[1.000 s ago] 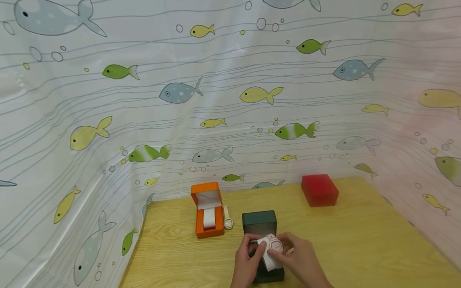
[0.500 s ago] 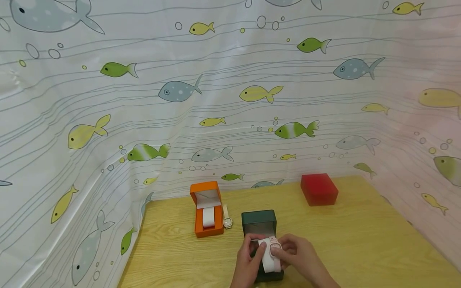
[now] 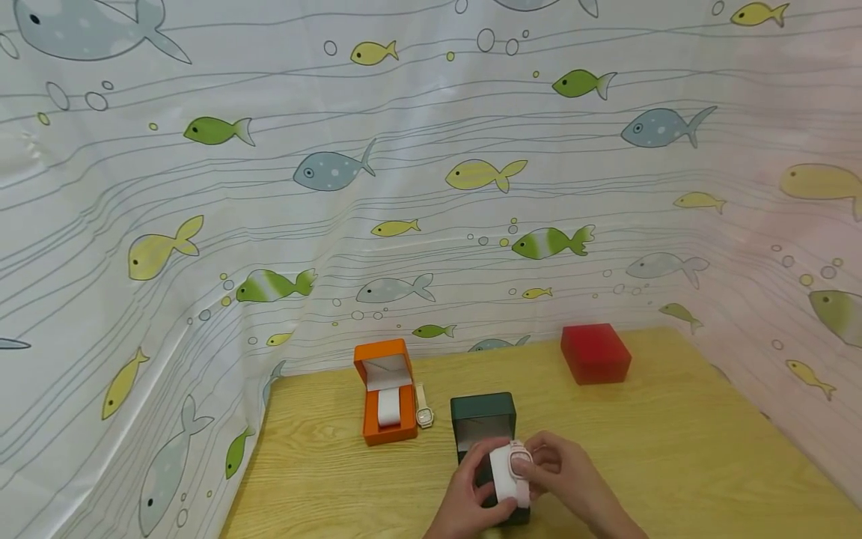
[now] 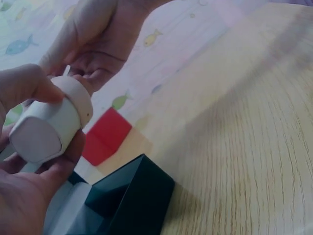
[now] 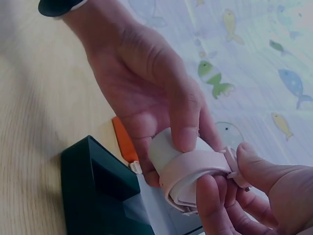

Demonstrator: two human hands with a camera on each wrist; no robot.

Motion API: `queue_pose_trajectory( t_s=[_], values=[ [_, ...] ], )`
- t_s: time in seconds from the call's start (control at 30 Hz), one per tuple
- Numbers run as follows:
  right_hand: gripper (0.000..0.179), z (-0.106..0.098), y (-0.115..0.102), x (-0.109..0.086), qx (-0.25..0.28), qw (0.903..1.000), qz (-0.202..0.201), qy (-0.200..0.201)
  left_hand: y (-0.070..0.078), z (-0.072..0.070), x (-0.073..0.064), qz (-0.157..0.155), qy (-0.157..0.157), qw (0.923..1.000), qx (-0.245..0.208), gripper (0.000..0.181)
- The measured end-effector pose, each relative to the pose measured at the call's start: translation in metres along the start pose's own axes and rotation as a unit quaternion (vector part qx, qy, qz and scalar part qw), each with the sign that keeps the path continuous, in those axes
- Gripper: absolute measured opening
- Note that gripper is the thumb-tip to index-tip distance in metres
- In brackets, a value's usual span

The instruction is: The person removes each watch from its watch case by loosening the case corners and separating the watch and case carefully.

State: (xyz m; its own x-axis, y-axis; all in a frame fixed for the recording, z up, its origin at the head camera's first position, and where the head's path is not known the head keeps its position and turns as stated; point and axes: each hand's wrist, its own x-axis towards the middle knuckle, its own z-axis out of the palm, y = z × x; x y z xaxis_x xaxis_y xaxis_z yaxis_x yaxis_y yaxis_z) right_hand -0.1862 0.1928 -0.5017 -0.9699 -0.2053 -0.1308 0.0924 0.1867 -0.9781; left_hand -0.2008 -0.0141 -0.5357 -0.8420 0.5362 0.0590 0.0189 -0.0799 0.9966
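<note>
A pale pink wristwatch wraps around a white watch cushion, over the open dark green watch box. My left hand grips the cushion from the left, its thumb low on the front in the head view. On the other side, my right hand pinches the watch at its dial, thumb in front. The right wrist view shows the pink strap looped round the cushion, with part of it standing off the surface. In the left wrist view, the cushion's flat end faces the camera.
An open orange watch box with a white cushion stands at the left, a light gold watch beside it. A closed red box sits at the back right of the wooden table. A fish-printed curtain surrounds the table.
The cushion has turned more upright, and the watch has come round it with its strap down the right side. My left thumb has moved from the cushion's top to its lower front.
</note>
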Motion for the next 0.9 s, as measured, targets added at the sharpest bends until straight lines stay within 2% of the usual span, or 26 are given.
queue_pose_trajectory(
  t_s=[0.13,0.2,0.33,0.47,0.67,0.73,0.9],
  values=[
    [0.046,-0.004,-0.002,0.000,-0.011,0.9998,0.003,-0.014,0.000,0.000,0.000,-0.008,0.018,0.9995,0.024,0.067],
    [0.047,-0.008,-0.002,0.001,-0.015,0.9996,0.007,-0.025,0.000,0.000,0.000,0.000,0.017,0.9995,0.027,0.066],
    [0.048,-0.014,0.001,0.002,-0.007,0.9988,0.021,-0.044,0.000,-0.001,0.000,0.011,0.007,0.9998,0.015,0.064],
    [0.049,-0.018,0.003,0.003,0.005,0.9975,0.028,-0.065,-0.002,-0.002,0.000,0.008,0.007,0.9999,0.003,0.066],
    [0.051,-0.036,0.005,0.003,-0.011,0.9956,0.037,-0.085,-0.005,-0.012,-0.002,-0.009,0.044,0.9990,-0.001,0.066],
    [0.050,-0.044,0.007,0.003,-0.024,0.9957,0.041,-0.079,-0.007,-0.017,-0.001,-0.017,0.061,0.9979,0.016,0.065],
    [0.052,-0.054,0.021,0.008,-0.054,0.9949,0.071,-0.046,-0.017,-0.027,0.001,-0.010,0.078,0.9905,0.112,0.064]
  ],
)
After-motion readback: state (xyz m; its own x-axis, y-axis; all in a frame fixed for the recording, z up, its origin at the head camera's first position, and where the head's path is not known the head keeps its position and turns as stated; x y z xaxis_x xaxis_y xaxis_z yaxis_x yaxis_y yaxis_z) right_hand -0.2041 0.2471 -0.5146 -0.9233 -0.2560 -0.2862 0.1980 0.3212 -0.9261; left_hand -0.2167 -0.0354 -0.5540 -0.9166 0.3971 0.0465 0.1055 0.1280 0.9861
